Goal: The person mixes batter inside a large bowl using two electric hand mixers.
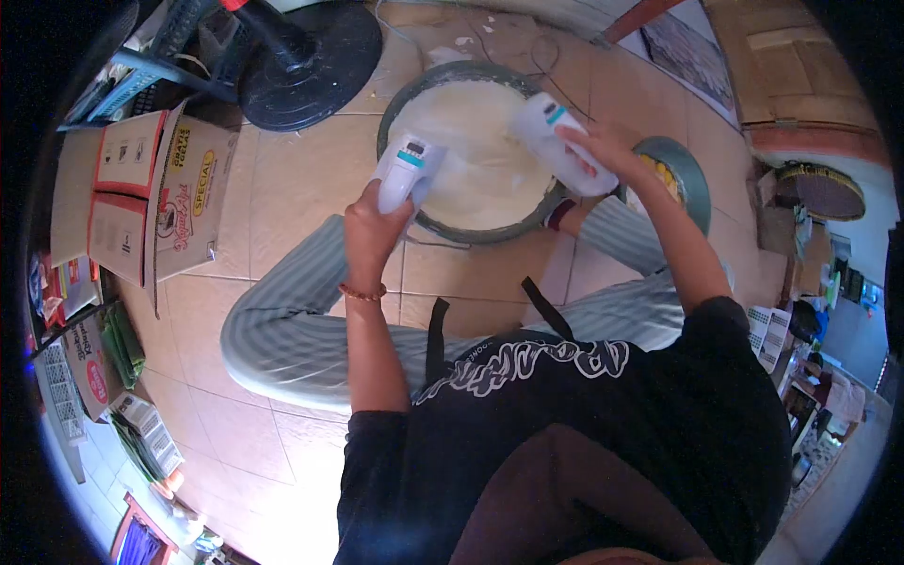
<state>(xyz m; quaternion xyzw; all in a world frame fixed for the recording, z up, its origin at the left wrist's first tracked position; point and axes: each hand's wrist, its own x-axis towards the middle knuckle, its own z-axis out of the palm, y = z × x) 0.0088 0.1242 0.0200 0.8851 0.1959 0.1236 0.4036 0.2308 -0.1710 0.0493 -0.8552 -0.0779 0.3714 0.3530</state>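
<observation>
A wide dark green basin (392, 111) of creamy pale batter (471, 122) sits on the floor between my bent legs. My left hand (377, 218) is closed around the handle of a white hand mixer (409, 169) with a teal band, over the near left of the basin. A second, similar white hand mixer (549, 132) is gripped by my right hand (603, 153) at the basin's right side. The mixers' beaters are hidden beneath their bodies.
A smaller green bowl (695, 174) holding something yellow stands to the right. An open cardboard box (202, 193) is at left, near a round black stand base (315, 71). Thin cords (546, 61) lie behind the basin.
</observation>
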